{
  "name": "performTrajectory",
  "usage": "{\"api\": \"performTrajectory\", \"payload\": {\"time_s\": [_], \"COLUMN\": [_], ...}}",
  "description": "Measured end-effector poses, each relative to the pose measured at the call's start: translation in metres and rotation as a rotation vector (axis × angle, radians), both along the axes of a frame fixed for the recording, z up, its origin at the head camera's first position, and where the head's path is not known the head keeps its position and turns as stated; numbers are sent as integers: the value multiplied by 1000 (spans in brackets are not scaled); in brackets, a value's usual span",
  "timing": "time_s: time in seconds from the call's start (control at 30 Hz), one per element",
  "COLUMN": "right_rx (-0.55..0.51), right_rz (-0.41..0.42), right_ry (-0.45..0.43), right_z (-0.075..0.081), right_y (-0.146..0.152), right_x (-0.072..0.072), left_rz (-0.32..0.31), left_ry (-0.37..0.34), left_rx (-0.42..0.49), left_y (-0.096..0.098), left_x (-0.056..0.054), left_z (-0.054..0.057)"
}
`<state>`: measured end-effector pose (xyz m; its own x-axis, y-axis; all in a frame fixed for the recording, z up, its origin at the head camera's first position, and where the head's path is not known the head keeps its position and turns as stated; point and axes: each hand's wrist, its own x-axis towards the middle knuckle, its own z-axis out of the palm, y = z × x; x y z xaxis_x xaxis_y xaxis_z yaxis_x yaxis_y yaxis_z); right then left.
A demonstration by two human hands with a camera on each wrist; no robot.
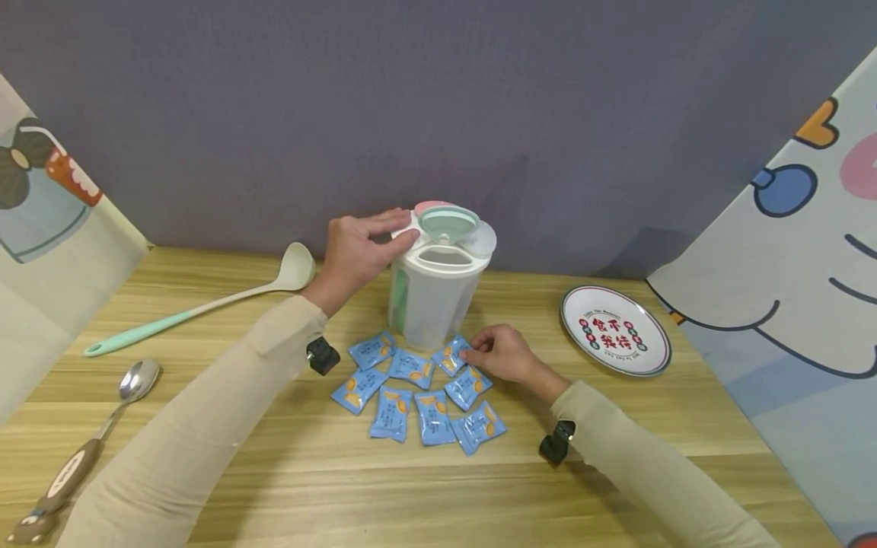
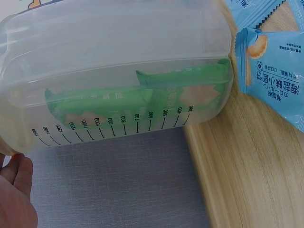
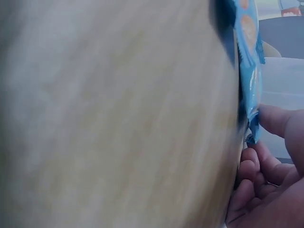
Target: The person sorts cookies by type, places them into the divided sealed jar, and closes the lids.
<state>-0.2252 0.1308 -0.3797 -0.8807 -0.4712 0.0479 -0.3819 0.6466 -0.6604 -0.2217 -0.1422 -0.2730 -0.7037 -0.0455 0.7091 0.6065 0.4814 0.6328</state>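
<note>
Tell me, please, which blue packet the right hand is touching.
The right hand pinches the blue packet at the upper right of the group in the head view, beside the container; no hand touches the others.

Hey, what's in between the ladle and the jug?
The left hand comes between the ladle and the jug in the head view, its fingers touching the lid.

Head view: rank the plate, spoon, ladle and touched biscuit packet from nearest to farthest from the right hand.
1. Blue biscuit packet: left, touching the right hand.
2. Round plate: right.
3. Mint-handled ladle: left.
4. Bear-handled spoon: farther left.
</note>
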Motion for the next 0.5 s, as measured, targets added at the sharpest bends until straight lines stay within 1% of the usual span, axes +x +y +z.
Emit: {"api": "performTrajectory", "payload": {"time_s": [0.23, 0.5], "right_rx": [-59, -197], "right_rz": [-25, -60], "right_ry": [-9, -69], "right_z": [-3, -6], "right_y": [4, 11], "right_x": [-1, -5], "left_rz": [4, 6], "left_ry": [2, 8], "left_rx": [2, 3], "left_y": [0, 1], "left_x": [-2, -2], "left_z": [-1, -1]}}
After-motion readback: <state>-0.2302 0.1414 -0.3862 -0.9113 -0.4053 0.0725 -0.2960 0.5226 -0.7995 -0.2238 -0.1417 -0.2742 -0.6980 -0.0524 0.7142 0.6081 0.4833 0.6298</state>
